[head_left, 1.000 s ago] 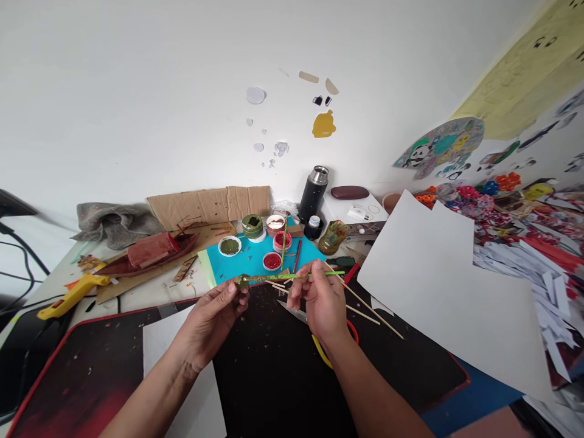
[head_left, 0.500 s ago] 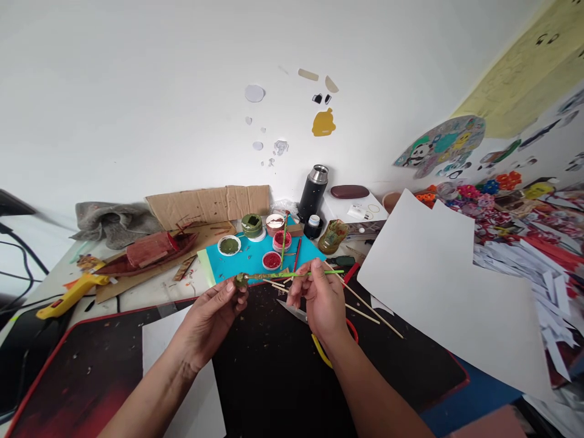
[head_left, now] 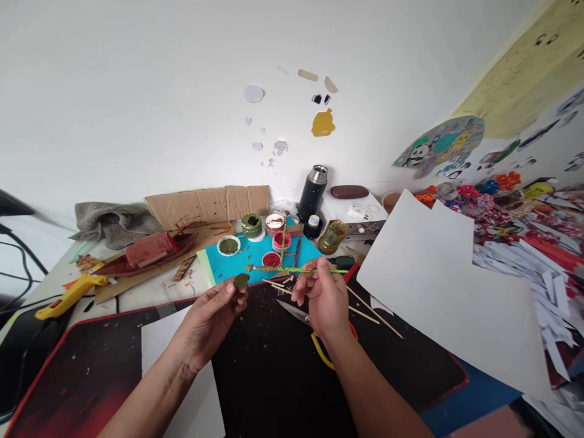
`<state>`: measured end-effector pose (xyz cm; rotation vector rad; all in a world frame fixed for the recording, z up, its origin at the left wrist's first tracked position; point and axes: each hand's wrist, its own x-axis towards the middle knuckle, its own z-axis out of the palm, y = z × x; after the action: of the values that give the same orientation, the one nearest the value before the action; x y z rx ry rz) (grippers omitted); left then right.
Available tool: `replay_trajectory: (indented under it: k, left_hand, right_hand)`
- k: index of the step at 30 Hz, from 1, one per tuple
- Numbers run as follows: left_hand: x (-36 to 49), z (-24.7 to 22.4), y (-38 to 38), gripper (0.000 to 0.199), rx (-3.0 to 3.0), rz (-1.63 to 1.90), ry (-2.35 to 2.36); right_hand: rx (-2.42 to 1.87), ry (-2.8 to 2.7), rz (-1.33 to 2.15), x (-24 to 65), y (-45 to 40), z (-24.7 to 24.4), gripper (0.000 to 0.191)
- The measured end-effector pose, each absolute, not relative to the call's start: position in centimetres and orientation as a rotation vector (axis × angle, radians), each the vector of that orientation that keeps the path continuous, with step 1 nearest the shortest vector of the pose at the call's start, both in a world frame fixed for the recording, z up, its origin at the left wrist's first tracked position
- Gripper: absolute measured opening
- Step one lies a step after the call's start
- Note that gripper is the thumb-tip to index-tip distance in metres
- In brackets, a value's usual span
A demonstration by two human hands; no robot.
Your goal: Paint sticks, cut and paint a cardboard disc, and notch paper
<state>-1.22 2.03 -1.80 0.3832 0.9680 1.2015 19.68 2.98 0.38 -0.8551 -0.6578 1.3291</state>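
Between the thumb and fingers of my left hand (head_left: 212,319) is a small dark green piece (head_left: 241,280), round in outline. My right hand (head_left: 325,299) pinches a green-handled paintbrush (head_left: 283,269), held level with its paint-covered tip pointing left. That tip hovers just above the green piece, apart from it. Behind the hands, a jar of green paint (head_left: 251,226), its paint-filled lid (head_left: 229,245) and red paint pots (head_left: 272,260) stand on a blue sheet (head_left: 219,267). A second brush (head_left: 285,237) leans over the red pots.
Scissors (head_left: 323,351) and thin wooden sticks (head_left: 365,313) lie around my right hand. A red model boat (head_left: 150,250) and yellow glue gun (head_left: 68,296) are at left. A black thermos (head_left: 314,193) and murky jar (head_left: 333,237) stand behind; white card (head_left: 433,292) lies right.
The brush tip has come off the green piece and lifted slightly up and right. My right hand shifted a little to the right; my left hand stayed almost still.
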Motion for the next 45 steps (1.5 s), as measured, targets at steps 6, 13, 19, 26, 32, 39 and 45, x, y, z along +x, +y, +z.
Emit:
replay_trajectory:
  k: [6,13,19,26,32,39,45]
  left_hand:
    - [-1.1,-1.7,2.0,0.050,0.413,1.193,0.997]
    - [-1.1,-1.5,2.1,0.051,0.392,1.204,1.001]
    - [-1.0,-1.3,2.2,0.052,0.407,1.213,1.009]
    - [-1.5,-1.4,2.2,0.049,0.422,1.231,0.976]
    - [-1.6,-1.6,2.2,0.048,0.426,1.233,0.976]
    - [-2.5,-1.0,2.5,0.049,0.447,1.269,0.999]
    - [-6.7,-0.3,3.9,0.050,0.514,1.375,1.097]
  right_hand:
    - [-0.840,-0.726,1.387,19.5,2.7,0.3,0.057]
    - [-0.886,-0.646,1.337,19.7,3.1,0.1,0.057]
    - [-0.851,-0.698,1.382,19.7,2.7,0.1,0.058]
    - [-0.907,-0.641,1.342,19.8,3.0,-0.2,0.055]
    - [-0.885,-0.693,1.370,19.8,2.8,0.0,0.058]
    - [-0.929,-0.614,1.352,19.9,3.0,-0.3,0.056]
    - [-0.929,-0.618,1.369,20.0,2.9,-0.3,0.055]
